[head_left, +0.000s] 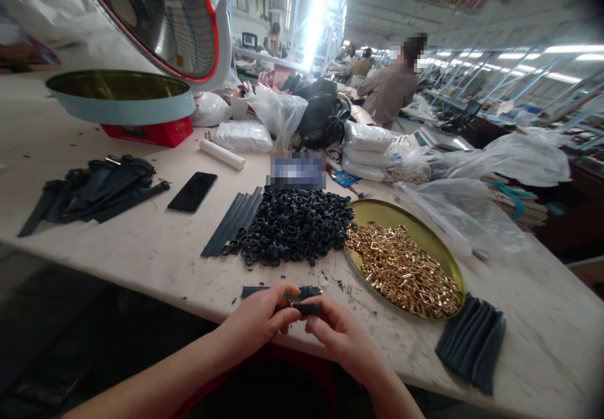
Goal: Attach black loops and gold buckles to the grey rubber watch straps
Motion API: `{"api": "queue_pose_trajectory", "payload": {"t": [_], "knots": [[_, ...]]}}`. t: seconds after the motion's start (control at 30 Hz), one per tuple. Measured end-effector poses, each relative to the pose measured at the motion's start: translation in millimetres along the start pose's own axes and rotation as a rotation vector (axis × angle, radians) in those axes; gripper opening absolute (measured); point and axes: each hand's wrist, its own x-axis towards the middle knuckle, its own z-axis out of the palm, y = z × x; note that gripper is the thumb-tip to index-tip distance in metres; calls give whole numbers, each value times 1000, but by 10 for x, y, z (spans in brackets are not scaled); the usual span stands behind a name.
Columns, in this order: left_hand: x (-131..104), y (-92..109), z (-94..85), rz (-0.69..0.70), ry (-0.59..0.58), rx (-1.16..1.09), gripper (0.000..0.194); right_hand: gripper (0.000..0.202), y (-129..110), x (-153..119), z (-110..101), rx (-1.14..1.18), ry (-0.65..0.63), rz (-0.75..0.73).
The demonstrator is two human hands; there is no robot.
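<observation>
At the table's near edge, my left hand [265,313] and my right hand [337,331] are close together, fingers pinched on a short black strap [306,308] between them. Fingers cover part of the strap, and a tiny bright spot shows beside the left fingertips. Just beyond lies another black strap [252,291] with a loop and a gold glint at its right end. A heap of small black loops [297,224] sits farther back. To its right is a round metal tray [419,217] with many gold metal fittings [406,271] in it.
Flat black strips [231,224] lie left of the heap; folded dark strips [472,343] lie at right. Farther left are a strap pile [99,189], a phone [192,192], a blue-rimmed tin [123,109] and a fan [160,16]. Plastic bags line the back; a person [391,85] is beyond.
</observation>
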Motion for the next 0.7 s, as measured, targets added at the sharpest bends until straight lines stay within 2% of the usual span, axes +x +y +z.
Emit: {"api": "queue_pose_trajectory", "payload": {"t": [0.03, 0.13, 0.17, 0.23, 0.37, 0.57, 0.7], "knots": [[28, 2, 1, 22, -17, 12, 18, 18, 7, 87, -96, -87, 47, -12], [110, 20, 1, 19, 7, 37, 23, 18, 102, 447, -358, -500, 365, -116], [136, 25, -1, 10, 29, 20, 24, 19, 147, 573, -421, -627, 416, -151], [178, 29, -9, 3, 53, -23, 25, 21, 235, 776, -497, -746, 436, -186], [216, 19, -24, -2, 84, -57, 25, 18, 340, 879, -538, -677, 445, -200], [229, 21, 22, 18, 192, -153, 25, 22, 400, 653, -529, -409, 473, -160], [219, 40, 103, 1, 173, -207, 26, 22, 305, 471, -369, -278, 447, -146]]}}
